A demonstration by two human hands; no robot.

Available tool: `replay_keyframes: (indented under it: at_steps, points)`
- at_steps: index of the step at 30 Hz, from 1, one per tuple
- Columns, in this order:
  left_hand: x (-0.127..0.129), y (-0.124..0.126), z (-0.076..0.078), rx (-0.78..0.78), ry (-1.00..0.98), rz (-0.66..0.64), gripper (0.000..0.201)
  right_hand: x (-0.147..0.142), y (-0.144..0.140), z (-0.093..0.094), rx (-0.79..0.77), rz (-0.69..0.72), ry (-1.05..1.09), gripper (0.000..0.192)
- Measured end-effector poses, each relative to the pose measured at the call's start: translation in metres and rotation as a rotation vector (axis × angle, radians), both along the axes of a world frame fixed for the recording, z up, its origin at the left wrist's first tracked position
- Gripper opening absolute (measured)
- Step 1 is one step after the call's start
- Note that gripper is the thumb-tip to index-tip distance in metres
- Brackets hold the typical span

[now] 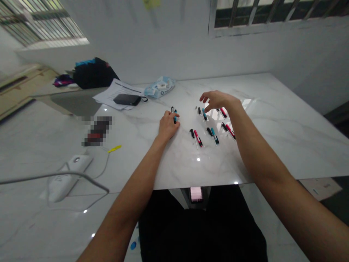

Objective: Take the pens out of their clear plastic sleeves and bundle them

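Observation:
My left hand (169, 125) rests on the table, its fingers closed over a teal-and-black pen (175, 119), partly hidden under them. Off to the right, my right hand (218, 100) is raised, fingers apart and holding nothing. Just below its fingertips lie a teal pen piece (204, 114) and a black pen piece (199, 110). Nearer to me are a red-and-black pen piece (198, 138), a teal one (215, 136) and a red one (230, 131), each beside a black piece and a thin pale stick. Another red piece (223, 112) lies partly behind my right wrist.
A blue-and-white soft packet (160, 87) lies at the back, beside papers (114, 87) with a black phone-like case (127, 99) on them. On the left are a white power strip (69, 174) with a grey cable and a yellow strip (114, 148). A dark bag (94, 74) stands behind.

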State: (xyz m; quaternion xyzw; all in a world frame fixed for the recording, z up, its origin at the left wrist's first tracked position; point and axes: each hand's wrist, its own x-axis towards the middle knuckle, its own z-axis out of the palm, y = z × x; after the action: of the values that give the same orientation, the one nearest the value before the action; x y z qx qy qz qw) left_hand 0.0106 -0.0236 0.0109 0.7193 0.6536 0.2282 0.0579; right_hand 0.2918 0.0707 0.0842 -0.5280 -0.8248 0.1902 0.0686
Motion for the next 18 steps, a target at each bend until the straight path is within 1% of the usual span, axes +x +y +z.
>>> replay_keyframes:
  at_steps: [3,7,13,18]
  points:
    - [-0.003,0.000,0.001,0.000,0.023,0.003,0.036,-0.008,0.005,-0.013,0.021,-0.004,0.002,0.071]
    - [-0.004,0.000,0.001,0.000,0.032,0.026,0.031,-0.017,0.010,-0.025,0.024,0.013,0.027,0.067]
    - [-0.001,0.000,0.001,0.014,0.017,0.035,0.029,-0.022,0.015,-0.039,0.017,0.000,0.028,0.063]
    - [0.001,0.003,0.001,0.036,-0.022,0.049,0.029,-0.023,0.017,-0.045,0.015,-0.004,0.031,0.059]
